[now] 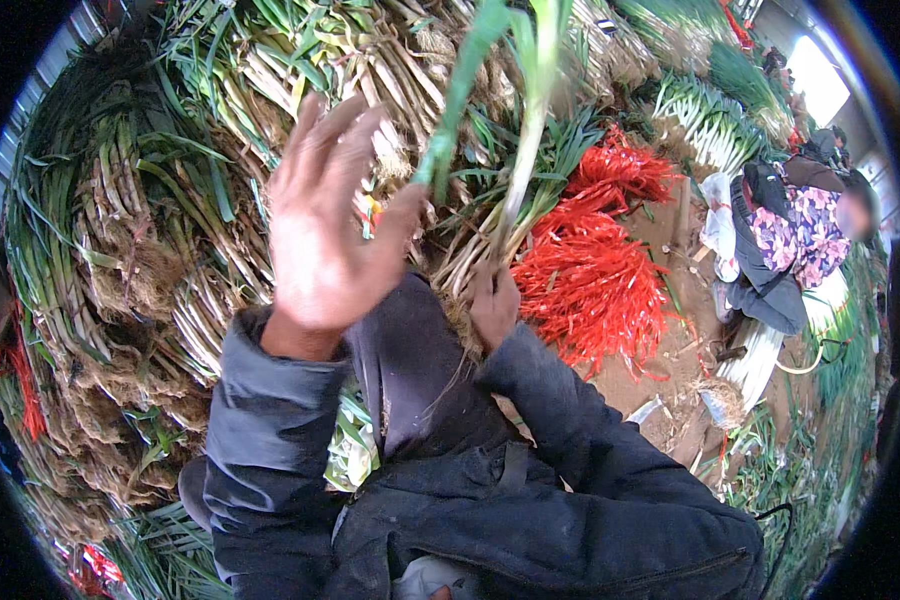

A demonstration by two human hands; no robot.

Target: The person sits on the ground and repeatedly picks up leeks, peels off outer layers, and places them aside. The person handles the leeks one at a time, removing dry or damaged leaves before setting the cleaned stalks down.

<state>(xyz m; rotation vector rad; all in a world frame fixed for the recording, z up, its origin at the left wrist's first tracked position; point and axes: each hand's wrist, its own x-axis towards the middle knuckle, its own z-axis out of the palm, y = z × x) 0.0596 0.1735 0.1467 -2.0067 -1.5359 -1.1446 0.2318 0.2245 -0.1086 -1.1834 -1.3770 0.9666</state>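
My left hand (337,217) is raised before me with its fingers spread and slightly blurred. A green leaf (457,97) runs down to its thumb tip; whether they touch I cannot tell. Low over my knee, my right hand (495,300) grips a Welsh onion (526,142) near its root end. The white stalk of that onion points up and away, and its green top is blurred. Just behind the right hand lie more onion stalks (461,259) with brownish lower ends and hairy roots.
Red plastic strips (592,262) lie heaped right of my right hand. Untrimmed onions (120,165) are piled at left and ahead. At right a person (795,225) sits near cleaned white onions (754,367). Bare soil (622,390) shows between us.
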